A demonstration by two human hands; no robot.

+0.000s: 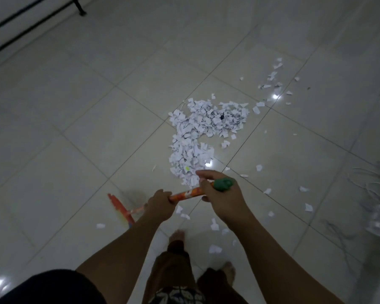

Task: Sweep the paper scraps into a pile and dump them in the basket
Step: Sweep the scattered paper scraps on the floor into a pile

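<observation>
A broom with an orange patterned handle (185, 194) and a green end cap (223, 184) lies across the lower middle of the head view. Its blurred orange head (121, 210) is low at the left, near the floor. My left hand (160, 206) grips the handle lower down. My right hand (222, 199) grips the top just below the green cap. A long pile of white paper scraps (198, 137) lies on the tiles just beyond my hands. Loose scraps (214, 224) lie near my bare feet, and more of them (274, 82) trail off to the far right.
The floor is glossy pale tile (86, 128) with bright light spots. Black metal bars and a furniture leg (80, 8) stand at the top left. A blurred heap of white strips or cords (373, 194) lies at the right edge. No basket is in view.
</observation>
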